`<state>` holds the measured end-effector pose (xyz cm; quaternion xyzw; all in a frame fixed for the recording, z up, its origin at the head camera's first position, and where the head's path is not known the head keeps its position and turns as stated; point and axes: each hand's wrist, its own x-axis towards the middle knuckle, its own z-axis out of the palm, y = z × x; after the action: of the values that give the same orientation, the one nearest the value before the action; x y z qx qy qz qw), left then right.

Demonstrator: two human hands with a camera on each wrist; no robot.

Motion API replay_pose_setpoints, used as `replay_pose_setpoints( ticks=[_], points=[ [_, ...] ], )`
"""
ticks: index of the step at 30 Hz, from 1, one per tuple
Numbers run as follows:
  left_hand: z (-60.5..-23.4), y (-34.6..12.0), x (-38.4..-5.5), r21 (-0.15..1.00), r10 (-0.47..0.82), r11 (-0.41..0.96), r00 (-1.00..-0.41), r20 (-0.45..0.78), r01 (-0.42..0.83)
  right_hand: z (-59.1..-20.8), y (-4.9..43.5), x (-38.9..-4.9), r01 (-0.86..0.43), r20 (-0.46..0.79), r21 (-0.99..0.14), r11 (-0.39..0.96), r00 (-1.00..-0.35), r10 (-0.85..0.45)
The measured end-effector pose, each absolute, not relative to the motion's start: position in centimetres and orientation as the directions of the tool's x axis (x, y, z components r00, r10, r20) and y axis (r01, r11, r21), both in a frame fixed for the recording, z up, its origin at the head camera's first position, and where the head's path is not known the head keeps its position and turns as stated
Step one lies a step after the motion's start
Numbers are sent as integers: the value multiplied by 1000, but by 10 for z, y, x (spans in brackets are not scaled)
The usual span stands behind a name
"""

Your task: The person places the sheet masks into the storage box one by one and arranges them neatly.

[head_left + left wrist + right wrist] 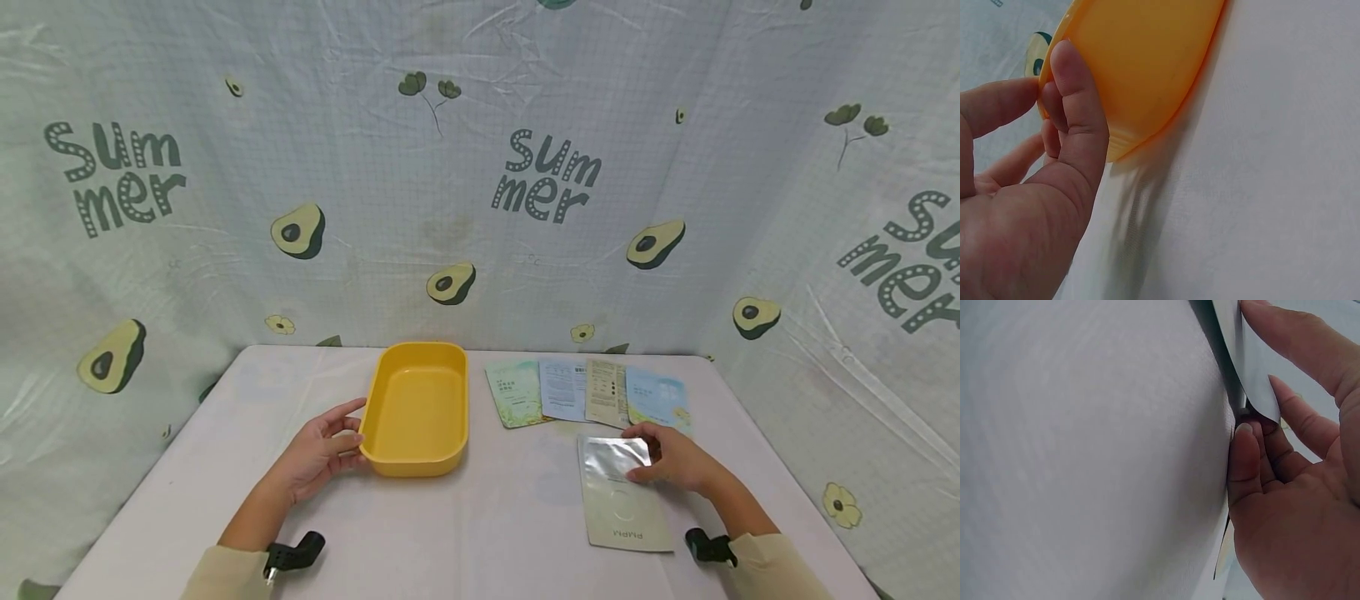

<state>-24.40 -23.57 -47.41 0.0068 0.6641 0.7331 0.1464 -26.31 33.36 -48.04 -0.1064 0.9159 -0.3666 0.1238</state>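
My left hand (318,452) pinches the left rim of a yellow plastic tray (416,417); in the left wrist view the thumb presses the tray's side (1141,69) and the other fingers sit around its edge. A silver and pale grey-green mask sachet (624,512), with upside-down lettering at its near end, is in my right hand (675,460). The right thumb lies on its face and the fingers reach behind its far right edge. In the right wrist view the sachet's edge (1260,394) bends up between thumb and fingers, close to the white tabletop.
Behind the right hand several sachets overlap in a row: a green one (517,393), a pale blue printed one (562,390), a beige one (606,392) and a bright blue one (656,393). A cloth printed with avocados (450,283) hangs around the white table (517,517).
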Motion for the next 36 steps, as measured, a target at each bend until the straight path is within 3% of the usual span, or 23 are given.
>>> replay_pose_setpoints(
  ticks=[12, 29, 36],
  points=[
    [-473, -234, -242, 975, 208, -80, -960, -185, -206, -476, 333, -260, -134, -127, -701, 700, -943, -308],
    [-472, -233, -242, 974, 187, -70, -962, -198, -214, -476, 329, -255, 2, -202, -846, 533, -927, -317],
    [-473, -233, -241, 975, 191, -75, -963, -190, -207, -475, 326, -254, 53, -224, -856, 515, -935, -276]
  ],
)
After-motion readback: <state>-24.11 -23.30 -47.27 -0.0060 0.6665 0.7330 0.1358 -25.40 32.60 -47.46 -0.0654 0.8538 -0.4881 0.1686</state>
